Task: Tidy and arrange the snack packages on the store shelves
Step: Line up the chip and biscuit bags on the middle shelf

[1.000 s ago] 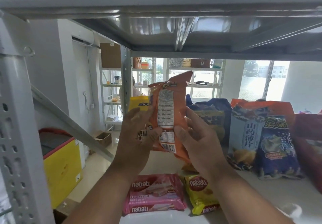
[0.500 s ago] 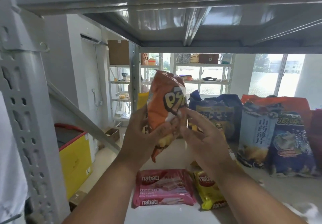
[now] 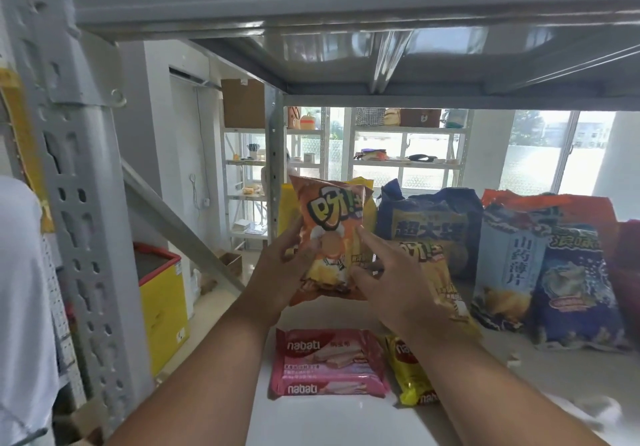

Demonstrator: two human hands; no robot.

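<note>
An orange snack bag stands upright above the white shelf, its front facing me. My left hand grips its left edge. My right hand touches its right side with spread, mostly straight fingers. A yellow bag of the same brand leans behind my right hand. A pink nabati wafer pack and a yellow nabati pack lie flat at the shelf's front.
Dark blue bag, light blue chip bag, blue seafood-print bag and an orange bag stand along the back right. Grey upright post at left, the upper shelf's underside close overhead. Yellow chest freezer stands below left.
The orange bag was turned from its back label to its front and lowered toward the shelf. My right hand loosened from gripping to touching its side.
</note>
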